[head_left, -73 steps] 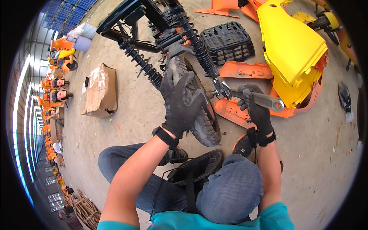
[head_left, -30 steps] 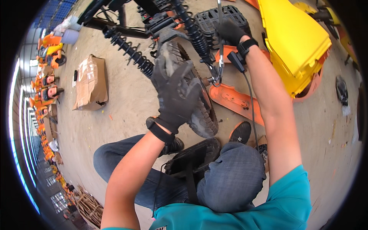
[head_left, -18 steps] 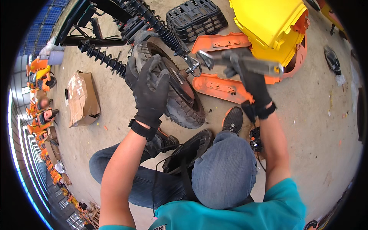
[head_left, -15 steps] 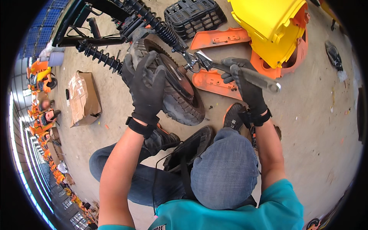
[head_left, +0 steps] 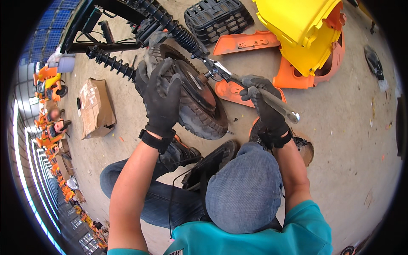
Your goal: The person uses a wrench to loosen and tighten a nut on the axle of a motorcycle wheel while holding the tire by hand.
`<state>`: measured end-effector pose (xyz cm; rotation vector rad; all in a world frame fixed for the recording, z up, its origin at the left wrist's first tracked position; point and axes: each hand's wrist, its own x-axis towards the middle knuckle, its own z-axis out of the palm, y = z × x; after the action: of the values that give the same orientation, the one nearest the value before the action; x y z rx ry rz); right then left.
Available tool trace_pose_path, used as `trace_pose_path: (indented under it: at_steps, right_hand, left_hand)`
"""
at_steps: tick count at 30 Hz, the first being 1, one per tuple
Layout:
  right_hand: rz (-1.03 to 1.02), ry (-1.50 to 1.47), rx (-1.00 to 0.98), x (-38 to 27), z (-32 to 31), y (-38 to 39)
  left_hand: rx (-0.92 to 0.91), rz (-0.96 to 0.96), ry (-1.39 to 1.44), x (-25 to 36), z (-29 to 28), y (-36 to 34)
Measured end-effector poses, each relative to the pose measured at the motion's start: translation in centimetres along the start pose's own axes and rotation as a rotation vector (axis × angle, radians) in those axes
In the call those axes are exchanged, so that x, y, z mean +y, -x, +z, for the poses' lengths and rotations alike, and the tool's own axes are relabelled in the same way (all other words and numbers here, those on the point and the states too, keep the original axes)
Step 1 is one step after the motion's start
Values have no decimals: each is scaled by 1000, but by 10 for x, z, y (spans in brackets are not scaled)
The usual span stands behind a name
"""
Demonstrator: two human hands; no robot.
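Workshop hall with a concrete floor (head_left: 340,182), serving as the bench, parts laid straight on it. Row of orange vehicles (head_left: 47,121), far left, lined along the side, presumably out of the way. Black vehicle frame (head_left: 67,36), far left, stripped, its left shock absorber (head_left: 112,63) and right shock absorber (head_left: 176,30) reaching down either side of the wheel. Yellow body panel (head_left: 293,19), far right, resting by orange parts, apparently set aside to leave the axle open. Wheel (head_left: 207,123), centre, upright but leaning, between the person's hands. Cardboard box (head_left: 97,106), left, well apart from the work. Black slatted basket (head_left: 219,19), far, beyond the wheel. Orange strip panels, one farther (head_left: 246,41), one nearer (head_left: 227,90), right of the wheel. Left hand (head_left: 162,100), gloved, fingers spread wide over the tyre, probably to steady it. Right hand (head_left: 264,106), gloved, closed around the handle of a steel wrench (head_left: 278,103), seemingly far enough along for leverage; wrench head at the lower end of the right shock absorber, by the axle end (head_left: 203,77); whether seated on a nut, cannot tell
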<state>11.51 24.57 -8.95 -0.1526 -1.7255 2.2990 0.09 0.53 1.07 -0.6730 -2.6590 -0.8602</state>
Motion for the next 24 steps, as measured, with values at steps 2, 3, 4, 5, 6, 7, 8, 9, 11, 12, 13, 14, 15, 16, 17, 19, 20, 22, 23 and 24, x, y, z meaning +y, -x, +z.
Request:
trace_pose_path:
  at_steps: [2,3,4,5,6,7,8,9,11,12,13,14,15,16,17,19,20,22,23,24]
  right_hand:
    - [-14,16,-4,5,0,0]
    - [-50,20,3,6,2,-1]
    - [-84,24,10,6,4,-1]
    - [-90,20,17,7,5,-2]
    - [-95,15,24,7,7,-2]
    - [-100,11,31,8,7,-2]
    - [-93,7,22,9,8,-1]
    - [-86,3,14,10,7,0]
    - [-93,9,9,14,7,0]
    - [-107,17,14,16,8,0]
    - [-121,27,18,17,8,0]
    - [-111,26,23,16,9,-1]
    - [-100,25,29,15,10,-2]
    - [-90,25,34,13,11,-3]
    - [-89,37,34,11,10,-5]
    - [-87,60,34,6,10,-15]
    - [-9,84,12,4,12,-22]
    - [151,140,-26,2,16,-42]
    - [-69,518,-46,16,10,-59]
    - [-203,692,-52,19,13,-80]
  left_hand:
    - [-1,-3,-5,0,0,1]
    - [-8,-14,-17,1,0,2]
    - [-15,-25,-30,2,0,1]
    - [-21,-35,-41,3,0,1]
    - [-17,-34,-29,3,0,1]
    - [-14,-33,-17,3,0,0]
    - [-11,-31,-5,2,0,0]
    - [-5,-29,-20,1,0,1]
    - [5,-22,-47,0,1,2]
    - [10,-17,-42,0,1,2]
    - [15,-12,-37,-1,2,1]
    - [21,-7,-33,-1,2,1]
    - [19,-12,-37,-1,2,1]
    - [17,-16,-41,-1,2,1]
    - [15,-20,-45,-1,2,1]
    - [17,-6,-51,-1,2,1]
    - [17,0,-54,-2,2,2]
    - [-15,-17,-38,0,-1,0]
    - [-26,-25,-31,2,-2,-1]
    - [-10,-21,-25,1,-2,0]
